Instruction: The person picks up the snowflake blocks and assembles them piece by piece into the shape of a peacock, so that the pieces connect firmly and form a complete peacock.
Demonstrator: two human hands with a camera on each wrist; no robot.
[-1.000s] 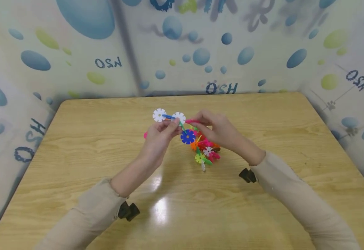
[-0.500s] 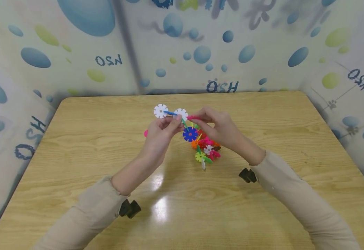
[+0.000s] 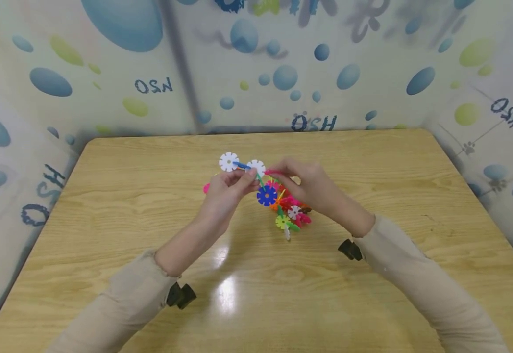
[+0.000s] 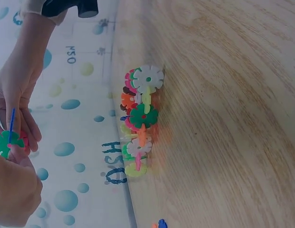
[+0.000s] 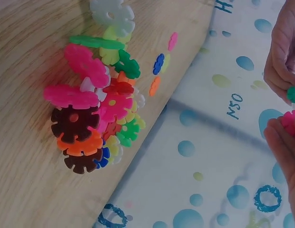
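Both hands raised above the tabletop (image 3: 150, 206), close together. Left hand (image 3: 221, 197): thumb on top, other fingers beneath, pinching a small chain of notched toy discs at its second white disc. In the head view the chain runs from a first white disc (image 3: 225, 162) through a blue disc (image 3: 241, 165) seen edge-on to the second white disc (image 3: 257, 165); from there a green disc (image 3: 260, 181), also edge-on, leads down to a dark blue disc (image 3: 262, 197).

Right hand (image 3: 312, 184): thumb and forefinger pinch a pink disc (image 3: 272, 171), its near end at the right edge of the second white disc. Cannot tell whether the slots are engaged.

Below the right hand, on the tabletop: a heap of joined discs (image 3: 282, 222) in pink, green, orange, brown, white and other colours, partly hidden by that hand in the head view. Right wrist view also shows loose discs lying apart from the heap: a pink piece (image 5: 172, 41), a blue piece (image 5: 158, 64) overlapping a yellow piece (image 5: 166, 62), and an orange piece (image 5: 154, 86). Beyond the tabletop, a wall (image 3: 119, 117) patterned with blue and green spots. Sleeves (image 3: 137, 287) beige.
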